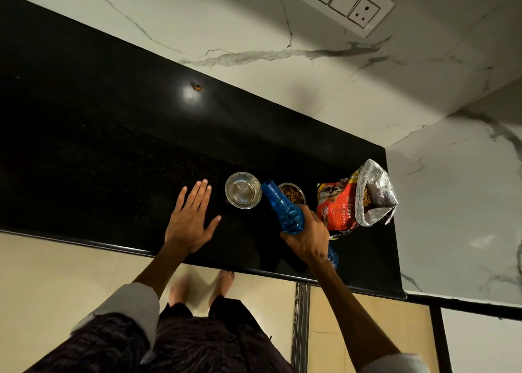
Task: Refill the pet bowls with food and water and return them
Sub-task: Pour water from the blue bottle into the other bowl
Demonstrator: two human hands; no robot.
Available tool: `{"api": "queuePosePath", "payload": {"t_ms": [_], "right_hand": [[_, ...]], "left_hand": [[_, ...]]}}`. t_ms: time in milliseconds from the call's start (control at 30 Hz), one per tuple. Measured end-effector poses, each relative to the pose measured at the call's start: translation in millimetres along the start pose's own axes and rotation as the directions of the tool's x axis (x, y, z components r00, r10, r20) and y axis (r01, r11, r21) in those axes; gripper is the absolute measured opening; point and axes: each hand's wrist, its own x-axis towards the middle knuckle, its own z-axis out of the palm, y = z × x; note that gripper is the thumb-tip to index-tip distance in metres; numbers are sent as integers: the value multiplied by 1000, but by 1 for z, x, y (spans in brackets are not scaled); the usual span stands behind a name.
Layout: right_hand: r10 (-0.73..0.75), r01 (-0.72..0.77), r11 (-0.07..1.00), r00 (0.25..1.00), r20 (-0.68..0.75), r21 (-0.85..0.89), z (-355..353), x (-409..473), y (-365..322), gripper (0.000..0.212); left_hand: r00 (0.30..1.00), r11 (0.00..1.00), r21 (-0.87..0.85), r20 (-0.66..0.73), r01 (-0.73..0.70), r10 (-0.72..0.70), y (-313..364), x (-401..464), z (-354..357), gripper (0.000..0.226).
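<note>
On the black countertop (113,135), the right hand (308,235) grips a blue bottle (282,209), tilted so its mouth nears the empty steel bowl (243,190), apparently to pour water. The left hand (189,220) rests flat, fingers spread, probably for balance; the kibble-filled bowl (292,193) stands beside the open food bag (356,200).

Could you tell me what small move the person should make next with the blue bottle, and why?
Probably tip the blue bottle a little further, so water runs into the empty steel bowl. The right hand grips the bottle, tilted, its open mouth at that bowl's rim; whether water flows cannot be told. The other bowl already holds kibble. The left hand lies flat on the counter.
</note>
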Motion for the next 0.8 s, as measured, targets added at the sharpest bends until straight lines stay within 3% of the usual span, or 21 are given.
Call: {"api": "queuePosePath", "payload": {"t_ms": [800], "right_hand": [[7, -7, 1000, 1000, 17, -4, 3, 2, -4, 79]], "left_hand": [[1000, 1000, -16, -8, 5, -5, 0, 1, 1, 83]]}}
